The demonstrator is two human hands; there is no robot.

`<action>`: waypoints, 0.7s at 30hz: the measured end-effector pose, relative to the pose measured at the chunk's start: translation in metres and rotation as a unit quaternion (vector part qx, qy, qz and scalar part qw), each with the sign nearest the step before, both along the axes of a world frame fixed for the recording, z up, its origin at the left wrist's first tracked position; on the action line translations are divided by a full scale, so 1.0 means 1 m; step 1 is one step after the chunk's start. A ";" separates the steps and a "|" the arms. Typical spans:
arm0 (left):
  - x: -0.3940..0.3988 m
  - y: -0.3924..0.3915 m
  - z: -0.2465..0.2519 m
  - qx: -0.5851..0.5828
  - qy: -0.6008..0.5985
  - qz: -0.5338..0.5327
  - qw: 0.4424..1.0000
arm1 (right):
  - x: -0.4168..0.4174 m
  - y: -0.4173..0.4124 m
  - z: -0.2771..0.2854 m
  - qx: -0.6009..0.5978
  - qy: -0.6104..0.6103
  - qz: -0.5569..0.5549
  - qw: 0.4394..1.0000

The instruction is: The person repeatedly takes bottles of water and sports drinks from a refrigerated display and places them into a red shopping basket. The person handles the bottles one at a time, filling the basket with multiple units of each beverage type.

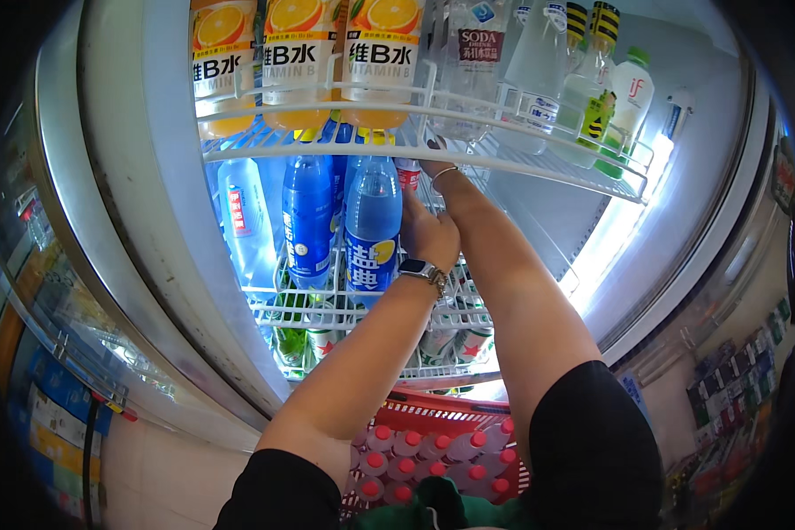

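Both my arms reach into an upright drinks fridge. My left hand [429, 235], with a smartwatch [419, 267] at the wrist, is on the middle shelf against a bottle with a red label [408, 173], just right of a blue-labelled bottle [373, 228]. Its fingertips are partly hidden, so its grip is unclear. My right hand [438, 159], with a bracelet at the wrist, reaches deeper behind the upper wire shelf [371, 156], near the same red-labelled bottle; its fingers are mostly covered by the shelf and bottles.
Orange drink bottles [379, 66], soda water bottles [474, 66] and a green-capped bottle [629, 106] stand on the upper shelf. Cans [474, 344] sit on the lower shelf. Below me is a red plastic basket [430, 417] with several red-capped bottles [404, 467]. The fridge's door frame [139, 165] rises at left.
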State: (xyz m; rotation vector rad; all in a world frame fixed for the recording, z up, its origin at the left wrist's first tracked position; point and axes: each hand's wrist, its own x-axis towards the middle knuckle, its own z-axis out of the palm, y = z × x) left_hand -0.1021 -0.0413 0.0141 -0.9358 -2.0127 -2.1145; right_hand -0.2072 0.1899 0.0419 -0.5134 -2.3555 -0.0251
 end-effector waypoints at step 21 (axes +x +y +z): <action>0.000 0.015 -0.005 -0.008 -0.031 -0.008 0.999 | 0.085 -0.098 0.018 -0.357 0.208 0.160 0.896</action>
